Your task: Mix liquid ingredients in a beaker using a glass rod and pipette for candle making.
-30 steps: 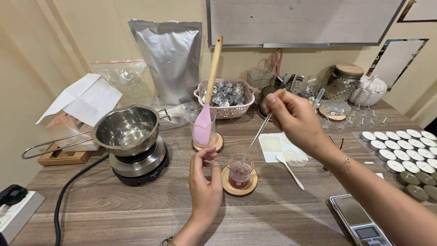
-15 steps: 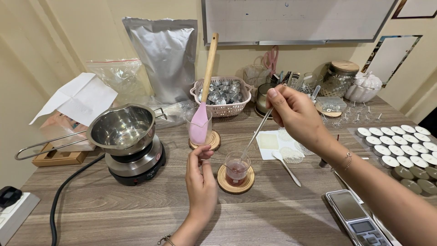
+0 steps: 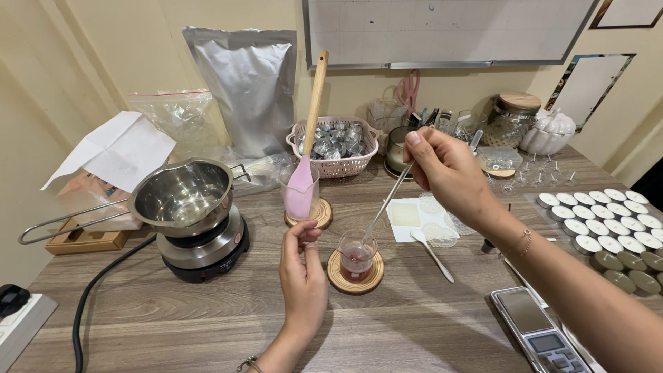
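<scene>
Two hands work over a small glass (image 3: 357, 257) on a round wooden coaster (image 3: 355, 275), near the middle of the wooden surface (image 3: 414, 331). The right hand (image 3: 447, 171) is closed around the top of a thin rod (image 3: 388, 200), pinching it between thumb and fingers; the rod slants down and its lower end sits inside the glass, in the reddish-pink liquid at the bottom. The left hand (image 3: 302, 276) hovers just left of the glass, thumb and forefinger pressed together as if pinching something tiny; what that is, if anything, I cannot tell.

As far as the view shows, a good deal looks done already: the glass holds only a shallow coloured pool, the taller cup (image 3: 300, 193) behind it carries a pink spatula (image 3: 304, 173) with a wooden handle, and the steel pot (image 3: 183, 195) on the hotplate (image 3: 202, 249) looks empty. Judging by that, the mixing in the glass is under way, not finished. The rows of small white and grey tins (image 3: 608, 228) at the right and the loose wicks (image 3: 545, 167) behind them look untouched. A white spoon (image 3: 431, 254) lies just right of the coaster, and a pocket scale (image 3: 535, 330) sits at the near right edge
</scene>
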